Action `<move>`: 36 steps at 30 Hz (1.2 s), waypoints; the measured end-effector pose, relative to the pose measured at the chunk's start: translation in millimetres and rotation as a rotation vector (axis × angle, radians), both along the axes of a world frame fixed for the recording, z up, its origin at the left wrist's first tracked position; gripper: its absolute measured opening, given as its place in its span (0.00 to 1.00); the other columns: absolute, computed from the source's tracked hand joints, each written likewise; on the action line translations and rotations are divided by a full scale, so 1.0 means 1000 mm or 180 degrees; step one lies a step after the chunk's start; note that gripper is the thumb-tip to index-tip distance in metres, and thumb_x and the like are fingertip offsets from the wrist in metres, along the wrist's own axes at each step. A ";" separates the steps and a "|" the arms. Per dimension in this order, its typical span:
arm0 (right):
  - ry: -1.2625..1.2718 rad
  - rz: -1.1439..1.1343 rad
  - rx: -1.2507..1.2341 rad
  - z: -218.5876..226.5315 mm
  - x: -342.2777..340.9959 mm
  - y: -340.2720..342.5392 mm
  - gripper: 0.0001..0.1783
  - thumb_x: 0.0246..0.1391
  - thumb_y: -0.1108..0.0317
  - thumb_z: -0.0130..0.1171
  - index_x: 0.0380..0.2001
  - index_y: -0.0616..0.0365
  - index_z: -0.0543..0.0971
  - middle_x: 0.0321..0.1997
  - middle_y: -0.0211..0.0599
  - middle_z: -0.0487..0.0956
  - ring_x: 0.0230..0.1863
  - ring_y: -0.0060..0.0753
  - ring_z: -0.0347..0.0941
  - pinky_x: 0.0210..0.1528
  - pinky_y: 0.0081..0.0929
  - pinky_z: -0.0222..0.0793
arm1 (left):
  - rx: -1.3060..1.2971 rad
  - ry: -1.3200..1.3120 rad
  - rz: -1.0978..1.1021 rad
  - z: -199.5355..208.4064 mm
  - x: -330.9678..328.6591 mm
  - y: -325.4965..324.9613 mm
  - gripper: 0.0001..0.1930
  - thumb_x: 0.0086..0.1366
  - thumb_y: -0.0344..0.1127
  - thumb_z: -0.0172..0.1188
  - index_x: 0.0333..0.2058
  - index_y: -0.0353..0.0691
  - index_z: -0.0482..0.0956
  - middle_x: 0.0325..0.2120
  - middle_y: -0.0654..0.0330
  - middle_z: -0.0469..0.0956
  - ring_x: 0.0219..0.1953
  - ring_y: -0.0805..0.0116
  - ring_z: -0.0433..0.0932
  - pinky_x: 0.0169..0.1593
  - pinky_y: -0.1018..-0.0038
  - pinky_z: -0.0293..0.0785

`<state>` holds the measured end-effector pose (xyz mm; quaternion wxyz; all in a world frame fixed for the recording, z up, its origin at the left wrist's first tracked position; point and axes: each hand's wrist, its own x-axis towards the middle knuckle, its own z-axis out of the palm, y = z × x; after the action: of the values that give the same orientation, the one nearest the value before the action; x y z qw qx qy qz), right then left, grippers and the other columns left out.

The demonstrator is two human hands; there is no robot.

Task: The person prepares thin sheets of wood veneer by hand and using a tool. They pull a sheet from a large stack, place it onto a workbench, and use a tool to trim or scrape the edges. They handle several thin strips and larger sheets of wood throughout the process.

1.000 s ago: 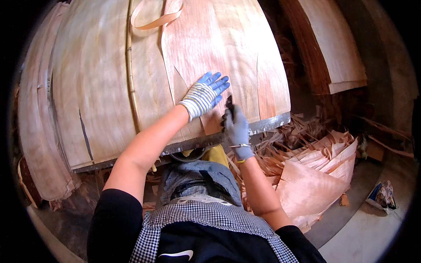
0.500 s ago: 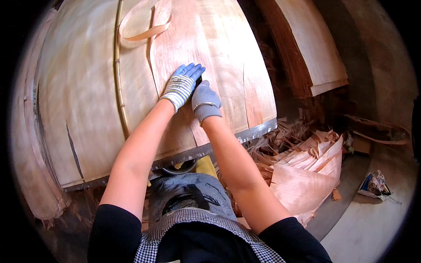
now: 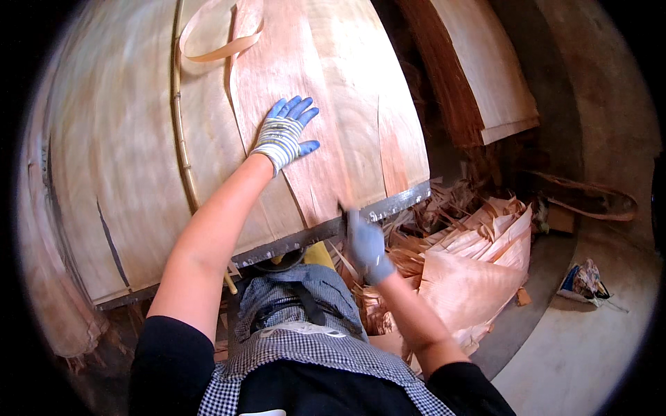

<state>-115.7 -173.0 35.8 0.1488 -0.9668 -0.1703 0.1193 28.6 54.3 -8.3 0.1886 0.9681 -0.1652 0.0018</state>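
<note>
My left hand (image 3: 283,132), in a striped glove with blue fingers, lies flat on a pinkish strip of wood veneer (image 3: 277,69), fingers spread. At the near edge of the veneer stack, my right hand (image 3: 368,243) in a grey-blue glove is blurred by motion. It is closed around a dark, narrow knife-like tool (image 3: 343,218), whose tip points up toward the veneer. Paler veneer sheets (image 3: 132,139) lie on both sides of the pinkish strip. A thin curled veneer offcut (image 3: 220,53) rests at the far end, and a slim bamboo stick (image 3: 178,118) lies left of my hand.
A dark metal edge (image 3: 305,236) runs along the near side of the stack. Below right is a heap of torn veneer scraps (image 3: 472,270). Another veneer stack (image 3: 485,62) stands at the far right. A crumpled small packet (image 3: 585,283) lies on the floor.
My right hand has moved from beside my left hand toward me, past the near edge, with the dark tool. My left hand stays on the veneer, its thumb now spread out.
</note>
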 end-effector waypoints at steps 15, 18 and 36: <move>0.1043 -0.0981 -0.0897 -0.019 -0.069 -0.058 0.15 0.51 0.64 0.47 0.40 0.57 0.62 0.23 0.55 0.74 0.25 0.59 0.72 0.25 0.50 0.65 | -0.0022 0.0045 0.0033 0.003 0.008 -0.012 0.40 0.45 0.56 0.59 0.56 0.46 0.59 0.58 0.57 0.56 0.61 0.59 0.52 0.63 0.63 0.42; 0.0797 -0.0810 -0.0686 0.017 -0.051 -0.032 0.22 0.50 0.66 0.47 0.50 0.55 0.60 0.23 0.52 0.74 0.23 0.54 0.72 0.23 0.46 0.65 | -0.0067 0.0053 0.0153 0.007 0.002 0.001 0.41 0.44 0.56 0.60 0.56 0.47 0.60 0.57 0.57 0.57 0.60 0.58 0.53 0.62 0.62 0.43; -0.0534 0.0694 -0.0037 -0.015 0.058 0.039 0.06 0.53 0.63 0.47 0.32 0.50 0.69 0.25 0.34 0.74 0.28 0.36 0.72 0.24 0.33 0.68 | -0.1355 0.1206 0.3696 0.008 0.074 0.079 0.31 0.47 0.45 0.62 0.50 0.41 0.65 0.45 0.47 0.70 0.45 0.52 0.71 0.48 0.61 0.66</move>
<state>-57.5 -133.7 21.3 0.1145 -0.9500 -0.2855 0.0545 102.8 133.1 0.1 0.3707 0.8249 0.4254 -0.0346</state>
